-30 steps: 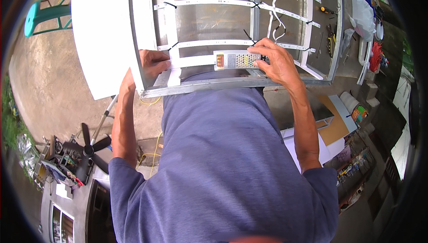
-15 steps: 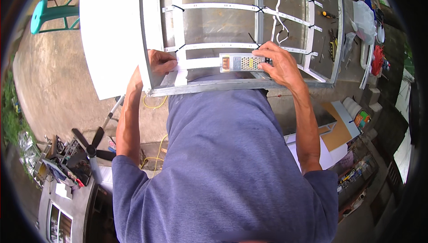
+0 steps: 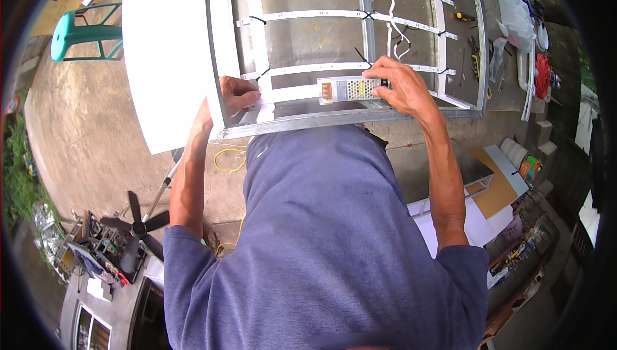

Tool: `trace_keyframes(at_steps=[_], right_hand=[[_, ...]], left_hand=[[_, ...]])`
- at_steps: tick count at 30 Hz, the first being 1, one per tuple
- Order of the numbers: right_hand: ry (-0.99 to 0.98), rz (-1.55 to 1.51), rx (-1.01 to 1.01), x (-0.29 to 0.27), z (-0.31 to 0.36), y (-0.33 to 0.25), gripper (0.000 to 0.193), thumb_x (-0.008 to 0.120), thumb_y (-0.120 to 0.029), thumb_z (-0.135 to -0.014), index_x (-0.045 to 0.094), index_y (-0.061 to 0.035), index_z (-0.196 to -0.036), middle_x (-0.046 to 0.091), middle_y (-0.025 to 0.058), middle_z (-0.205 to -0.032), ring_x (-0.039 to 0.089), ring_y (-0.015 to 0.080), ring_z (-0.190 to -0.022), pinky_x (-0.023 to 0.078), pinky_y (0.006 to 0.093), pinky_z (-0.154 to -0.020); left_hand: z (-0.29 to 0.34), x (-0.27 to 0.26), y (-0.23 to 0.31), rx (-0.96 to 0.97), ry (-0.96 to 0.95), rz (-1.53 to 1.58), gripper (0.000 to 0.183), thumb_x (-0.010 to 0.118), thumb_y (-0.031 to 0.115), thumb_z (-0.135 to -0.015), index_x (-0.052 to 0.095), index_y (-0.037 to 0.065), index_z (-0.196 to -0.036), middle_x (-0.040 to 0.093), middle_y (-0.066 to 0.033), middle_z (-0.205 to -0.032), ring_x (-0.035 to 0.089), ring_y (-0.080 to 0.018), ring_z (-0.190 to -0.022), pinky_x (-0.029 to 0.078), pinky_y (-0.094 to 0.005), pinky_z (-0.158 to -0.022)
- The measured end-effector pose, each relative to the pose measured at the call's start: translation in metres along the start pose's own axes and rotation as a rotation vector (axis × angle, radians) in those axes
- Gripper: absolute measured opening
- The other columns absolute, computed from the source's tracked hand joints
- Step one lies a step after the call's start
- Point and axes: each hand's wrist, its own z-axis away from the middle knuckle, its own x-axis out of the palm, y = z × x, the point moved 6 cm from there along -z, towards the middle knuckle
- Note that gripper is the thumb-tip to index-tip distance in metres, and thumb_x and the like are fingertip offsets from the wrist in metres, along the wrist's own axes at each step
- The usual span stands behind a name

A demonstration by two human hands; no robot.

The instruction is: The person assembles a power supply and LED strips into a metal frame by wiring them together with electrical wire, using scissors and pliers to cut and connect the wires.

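A metal frame (image 3: 302,120) lies in front of me, crossed by white LED strips (image 3: 302,14) fastened with black cable ties. My right hand (image 3: 405,91) grips the right end of a power supply (image 3: 350,90), a flat silver box with a perforated cover, between thumb and fingers. The box lies along the frame's near side, at the right end of a plain white strip (image 3: 292,94). At that strip's left end, my left hand (image 3: 236,95) reaches over the frame's side with thumb and fingers closed on it. White wires (image 3: 391,16) run down toward my right hand.
A large white panel (image 3: 164,54) extends left of the frame, with a green stool (image 3: 80,34) beyond. Right of the frame lie a screwdriver (image 3: 464,16), plastic bags (image 3: 516,19) and red wire (image 3: 543,75). A black-bladed fan (image 3: 138,228) stands at lower left.
The view has shifted slightly, so the frame and surroundings sit a little differently. Both hands keep their holds, and the power supply stays at nearly the same place along the frame.
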Motion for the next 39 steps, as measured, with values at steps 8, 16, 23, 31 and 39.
trace_keyframes(at_steps=[8, 16, 23, 31, 39], right_hand=[[0.014, -0.012, 0.016, 0.006, 0.003, 0.005, 0.037, 0.077, 0.0, -0.073, 0.073, -0.0055, -0.11, 0.066, 0.0087, -0.105, 0.065, 0.0278, -0.1, 0.05, 0.0392, -0.09], [0.038, 0.011, 0.028, 0.004, 0.003, 0.004, 0.038, 0.076, 0.001, -0.073, 0.072, -0.0049, -0.11, 0.066, 0.0085, -0.106, 0.064, 0.0279, -0.101, 0.05, 0.0393, -0.09], [0.07, -0.01, 0.02, 0.004, 0.005, 0.006, 0.038, 0.076, -0.001, -0.073, 0.072, -0.0048, -0.11, 0.066, 0.0068, -0.107, 0.064, 0.0271, -0.102, 0.05, 0.0394, -0.09], [0.115, 0.007, -0.024, 0.007, 0.008, 0.008, 0.036, 0.074, -0.003, -0.075, 0.073, -0.0084, -0.111, 0.067, 0.0075, -0.104, 0.065, 0.0287, -0.098, 0.051, 0.0411, -0.085], [0.435, -0.357, 0.18, -0.06, 0.049, 0.041, 0.024, 0.059, -0.015, -0.098, 0.069, -0.0042, -0.117, 0.072, 0.0043, -0.098, 0.056, 0.0066, -0.07, 0.046, 0.0238, -0.057]], left_hand=[[-0.007, 0.0, -0.004, 0.01, -0.044, -0.043, 0.024, 0.075, 0.02, -0.079, 0.079, 0.002, -0.094, 0.072, -0.0077, -0.073, 0.066, -0.0139, -0.064, 0.053, -0.0302, -0.063], [-0.017, 0.001, -0.016, 0.012, -0.055, -0.121, 0.027, 0.077, 0.026, -0.078, 0.08, 0.007, -0.097, 0.076, -0.0086, -0.083, 0.07, -0.0174, -0.075, 0.055, -0.0321, -0.074], [-0.019, -0.001, -0.015, -0.006, -0.08, -0.138, 0.025, 0.076, 0.025, -0.079, 0.08, 0.007, -0.095, 0.075, -0.0066, -0.079, 0.066, -0.0129, -0.068, 0.052, -0.0298, -0.066], [-0.019, -0.001, -0.01, 0.018, -0.107, -0.157, 0.024, 0.076, 0.022, -0.083, 0.079, 0.002, -0.095, 0.076, -0.0126, -0.085, 0.069, -0.02, -0.071, 0.055, -0.0337, -0.071], [-0.011, -0.003, 0.001, 0.192, -0.085, -0.198, 0.023, 0.07, 0.022, -0.086, 0.077, 0.0, -0.087, 0.07, -0.0103, -0.073, 0.061, -0.0149, -0.062, 0.049, -0.034, -0.062]])
